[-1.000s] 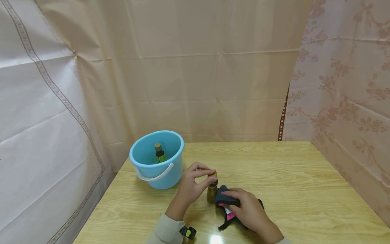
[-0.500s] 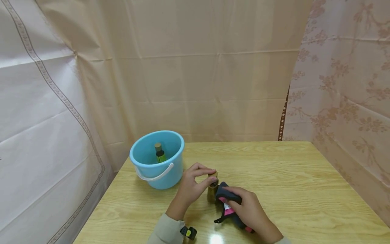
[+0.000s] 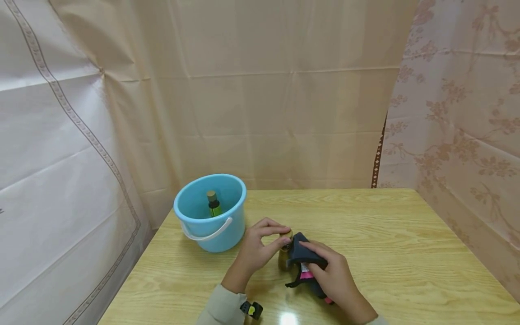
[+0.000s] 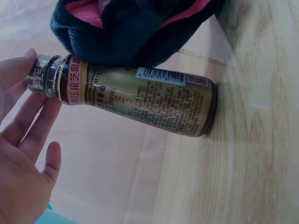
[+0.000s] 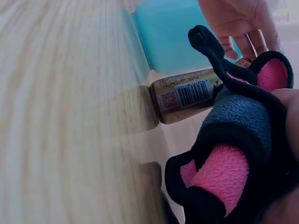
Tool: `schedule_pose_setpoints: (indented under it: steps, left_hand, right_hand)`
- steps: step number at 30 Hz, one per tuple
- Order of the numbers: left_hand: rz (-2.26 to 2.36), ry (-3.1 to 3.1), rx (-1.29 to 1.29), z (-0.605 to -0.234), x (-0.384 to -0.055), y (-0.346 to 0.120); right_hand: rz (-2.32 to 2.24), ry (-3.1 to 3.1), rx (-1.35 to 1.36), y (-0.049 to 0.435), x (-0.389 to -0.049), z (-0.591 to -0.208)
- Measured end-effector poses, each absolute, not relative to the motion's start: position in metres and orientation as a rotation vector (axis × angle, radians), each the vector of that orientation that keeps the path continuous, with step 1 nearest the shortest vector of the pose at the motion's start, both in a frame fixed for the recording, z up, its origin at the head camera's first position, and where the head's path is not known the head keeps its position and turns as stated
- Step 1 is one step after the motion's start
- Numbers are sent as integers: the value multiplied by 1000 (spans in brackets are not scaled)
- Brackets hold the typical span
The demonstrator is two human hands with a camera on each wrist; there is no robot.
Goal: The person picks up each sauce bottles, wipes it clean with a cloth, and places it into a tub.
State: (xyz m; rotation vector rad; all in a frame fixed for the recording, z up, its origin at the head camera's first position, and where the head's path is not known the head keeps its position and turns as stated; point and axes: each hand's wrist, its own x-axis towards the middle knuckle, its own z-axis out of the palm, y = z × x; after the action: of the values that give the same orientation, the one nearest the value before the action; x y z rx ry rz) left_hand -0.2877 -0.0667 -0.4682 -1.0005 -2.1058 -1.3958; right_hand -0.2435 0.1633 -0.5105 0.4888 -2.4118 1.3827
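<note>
My left hand point(image 3: 257, 243) pinches the cap of a glass sesame oil bottle point(image 4: 149, 100) between thumb and fingertips. The bottle stands upright on the table, its gold label with barcode showing in both wrist views. My right hand point(image 3: 336, 276) grips a bunched cleaning cloth point(image 3: 305, 253), dark grey on one side and pink on the other, with black edging. In the left wrist view the cloth lies along the bottle's upper side, by the neck and label. From the head view, cloth and fingers hide much of the bottle's body.
A light blue bucket point(image 3: 222, 234) with a white handle point(image 3: 207, 236) stands to the left on the wooden table point(image 3: 365, 225). Inside it is a bottle point(image 3: 214, 205) with a green label and brown cap. Curtains point(image 3: 284, 113) hang behind and on both sides.
My right hand has shifted the cloth slightly up and around the bottle's side, covering more of it. The left hand stays at the cap, moving only slightly right.
</note>
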Motion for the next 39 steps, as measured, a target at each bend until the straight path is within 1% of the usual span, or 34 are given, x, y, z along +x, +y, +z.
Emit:
schedule_pose_setpoints:
  steps: [14,21,28,33,39]
  left_hand:
    - [-1369,-2126,-1036,-469,-288,-67]
    - [-1372,-2104,-1053,-449,-272,-63]
    - [-1366,-2114,-1043,-469,-287,-63]
    - [-1355,-2126,-1035,-471,-288,-65]
    - [-1288,-2111,-1005,-472,-288,-65]
  right_hand:
    - [1476,-2250,536,164,-243,-510]
    - [1482,-2217,535,165,-241,-509]
    - [1536,-2151,543,164,-240,-508]
    - [1529,-2159,590,163,-241,-509]
    - [1539,-2213,561,162,-242,-508]
